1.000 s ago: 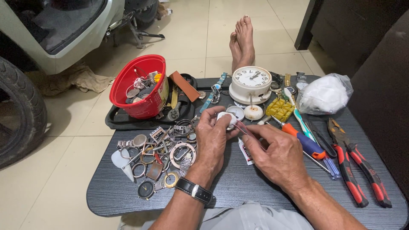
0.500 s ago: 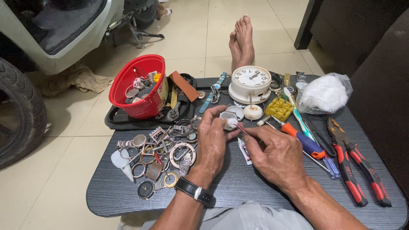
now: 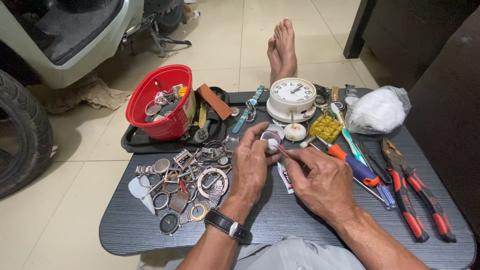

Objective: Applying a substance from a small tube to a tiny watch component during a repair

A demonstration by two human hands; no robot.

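my left hand pinches a small round watch case, right hand pinching a thin tool against it

Clear plastic bag, crumpled, holding white material, at the far right of the dark table, just beyond the pliers. Small white tube with a red-and-black printed label, lying flat on the table between the two hands, partly covered by the right hand.
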